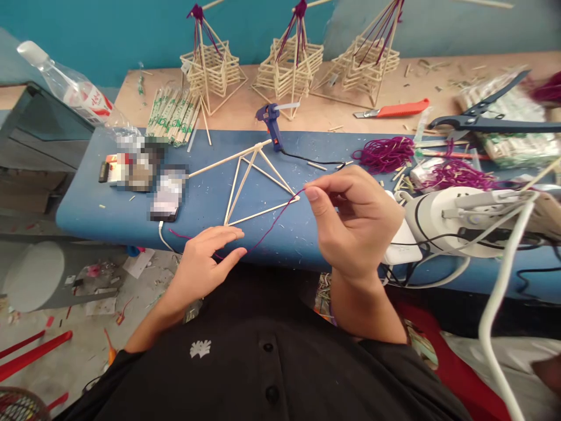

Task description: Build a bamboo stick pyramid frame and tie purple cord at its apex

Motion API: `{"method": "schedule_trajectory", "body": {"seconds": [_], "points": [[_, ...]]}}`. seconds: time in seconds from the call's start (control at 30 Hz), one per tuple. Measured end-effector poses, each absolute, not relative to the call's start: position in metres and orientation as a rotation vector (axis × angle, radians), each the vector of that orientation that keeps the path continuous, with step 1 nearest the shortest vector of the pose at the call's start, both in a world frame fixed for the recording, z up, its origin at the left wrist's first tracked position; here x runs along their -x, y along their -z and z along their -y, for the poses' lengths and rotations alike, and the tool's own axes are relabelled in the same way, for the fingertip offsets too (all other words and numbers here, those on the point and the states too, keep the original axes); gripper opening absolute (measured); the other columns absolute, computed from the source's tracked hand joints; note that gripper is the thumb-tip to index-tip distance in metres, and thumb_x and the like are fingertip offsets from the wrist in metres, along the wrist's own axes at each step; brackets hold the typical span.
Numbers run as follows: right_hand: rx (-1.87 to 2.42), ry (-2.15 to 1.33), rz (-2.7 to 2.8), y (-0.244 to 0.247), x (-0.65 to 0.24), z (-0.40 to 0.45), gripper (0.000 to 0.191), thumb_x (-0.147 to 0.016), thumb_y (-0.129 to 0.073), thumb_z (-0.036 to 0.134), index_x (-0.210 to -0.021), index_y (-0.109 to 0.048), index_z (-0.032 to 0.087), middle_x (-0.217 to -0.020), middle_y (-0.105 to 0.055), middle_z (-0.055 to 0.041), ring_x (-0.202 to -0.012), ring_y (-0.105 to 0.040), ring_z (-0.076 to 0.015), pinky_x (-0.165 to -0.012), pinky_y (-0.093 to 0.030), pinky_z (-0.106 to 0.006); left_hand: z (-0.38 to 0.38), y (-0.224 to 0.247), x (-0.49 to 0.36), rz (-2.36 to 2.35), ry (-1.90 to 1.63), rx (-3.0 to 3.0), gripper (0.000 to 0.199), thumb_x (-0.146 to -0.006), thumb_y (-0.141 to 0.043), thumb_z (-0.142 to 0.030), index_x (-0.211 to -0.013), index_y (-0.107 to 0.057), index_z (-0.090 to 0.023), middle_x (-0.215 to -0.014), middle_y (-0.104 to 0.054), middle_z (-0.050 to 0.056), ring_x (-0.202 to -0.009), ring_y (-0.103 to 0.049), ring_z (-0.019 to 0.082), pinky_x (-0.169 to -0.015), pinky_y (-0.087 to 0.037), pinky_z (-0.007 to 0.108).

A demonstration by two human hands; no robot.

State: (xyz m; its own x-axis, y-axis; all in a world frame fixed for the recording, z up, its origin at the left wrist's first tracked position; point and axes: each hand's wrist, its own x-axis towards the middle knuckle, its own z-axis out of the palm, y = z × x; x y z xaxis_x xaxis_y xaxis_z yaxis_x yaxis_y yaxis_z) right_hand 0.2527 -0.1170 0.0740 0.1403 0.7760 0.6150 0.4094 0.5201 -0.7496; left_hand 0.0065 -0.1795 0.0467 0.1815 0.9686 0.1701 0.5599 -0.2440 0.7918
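A purple string (275, 222) runs from the pinched thumb and forefinger of my right hand (357, 219) down to my left hand (210, 257). My left hand has its thumb and fingers apart; the string passes by its thumb, and its far end trails out on the left. Whether those fingers touch the string I cannot tell. Just beyond both hands, a pyramid-shaped frame of thin sticks (245, 186) lies on the blue mat (210, 158), one longer stick reaching left. A blue glue gun (272, 126) rests behind the frame's tip.
Three stacked stick structures (287, 67) stand at the back. An orange cutter (394, 110), purple string bundles (388, 154) and pliers-like cutters (486, 120) lie right. A white round power strip (451, 222) with cables is near right. Left are a phone (169, 193) and bottle (83, 96).
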Motion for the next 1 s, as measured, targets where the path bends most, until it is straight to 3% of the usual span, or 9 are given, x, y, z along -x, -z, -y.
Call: {"method": "schedule_trajectory", "body": {"seconds": [0.1,0.23,0.43,0.57,0.67,0.73,0.83,1.0], "points": [[1.028,-0.372,1.545,-0.092,-0.249,0.117,0.011,-0.098,-0.075,0.023,-0.087,-0.077,0.023,-0.077,-0.071,-0.0013,-0.063,-0.055,-0.0136,-0.055,-0.042,-0.032,0.177,-0.057,-0.019,-1.443,-1.128,-1.861,0.028,-0.092,-0.086,-0.03,-0.12,-0.086,-0.025,-0.116,-0.087,0.008,-0.093,-0.081,0.022,-0.084,-0.067,0.032],[0.951,-0.497,1.662,-0.105,-0.243,0.12,0.013,-0.098,-0.075,0.021,-0.086,-0.078,0.024,-0.075,-0.072,-0.0006,-0.061,-0.056,-0.0125,-0.056,-0.045,-0.032,0.161,-0.067,-0.041,-1.266,-1.379,-1.731,0.061,-0.086,-0.093,-0.022,-0.144,-0.074,-0.025,-0.127,-0.085,0.009,-0.089,-0.082,0.018,-0.07,-0.066,0.024],[0.931,-0.582,1.652,-0.097,-0.238,0.118,0.011,-0.099,-0.074,0.019,-0.092,-0.081,0.024,-0.08,-0.076,0.0002,-0.064,-0.06,-0.0108,-0.058,-0.05,-0.028,0.133,-0.076,-0.066,-1.179,-1.471,-1.339,0.072,-0.077,-0.102,-0.028,-0.14,-0.069,-0.023,-0.089,-0.085,-0.001,-0.07,-0.078,0.014,-0.066,-0.064,0.022],[0.933,-0.833,1.414,-0.077,-0.236,0.119,0.017,-0.105,-0.07,0.034,-0.118,-0.076,0.024,-0.101,-0.081,-0.0029,-0.09,-0.076,-0.0148,-0.084,-0.063,-0.03,0.126,-0.076,-0.071,-1.177,-1.483,-1.214,0.059,-0.078,-0.101,-0.035,-0.129,-0.071,-0.025,-0.073,-0.077,-0.006,-0.06,-0.066,0.01,-0.056,-0.054,0.022],[0.844,-1.142,1.291,-0.064,-0.23,0.124,0.031,-0.096,-0.083,0.041,-0.116,-0.066,0.024,-0.107,-0.083,-0.003,-0.102,-0.082,-0.0174,-0.098,-0.067,-0.034,0.127,-0.073,-0.074,-1.22,-1.583,-1.27,0.044,-0.082,-0.098,-0.037,-0.12,-0.078,-0.027,-0.076,-0.077,-0.004,-0.061,-0.058,0.009,-0.056,-0.047,0.024],[0.831,-1.297,1.24,-0.06,-0.225,0.126,0.038,-0.089,-0.09,0.041,-0.113,-0.066,0.024,-0.098,-0.084,-0.0014,-0.092,-0.083,-0.0166,-0.091,-0.07,-0.033,0.129,-0.07,-0.075,-1.279,-1.655,-1.372,0.037,-0.083,-0.097,-0.034,-0.116,-0.082,-0.027,-0.09,-0.082,-0.001,-0.062,-0.055,0.008,-0.056,-0.045,0.026],[0.868,-1.347,1.179,-0.058,-0.221,0.128,0.03,-0.09,-0.089,0.043,-0.105,-0.076,0.021,-0.083,-0.083,-0.0008,-0.074,-0.08,-0.0153,-0.072,-0.068,-0.029,0.131,-0.068,-0.071,-1.373,-1.683,-1.563,0.026,-0.084,-0.096,-0.031,-0.107,-0.085,-0.025,-0.118,-0.085,0.005,-0.064,-0.057,0.008,-0.055,-0.044,0.028],[1.051,-0.889,1.369,-0.056,-0.222,0.124,0.011,-0.096,-0.079,0.027,-0.088,-0.082,0.021,-0.075,-0.081,-0.0008,-0.06,-0.071,-0.0127,-0.055,-0.055,-0.025,0.13,-0.079,-0.044,-1.422,-1.537,-1.78,0.063,-0.079,-0.101,-0.03,-0.138,-0.079,-0.029,-0.099,-0.088,0.002,-0.054,-0.055,0.009,-0.045,-0.031,0.029]]}}
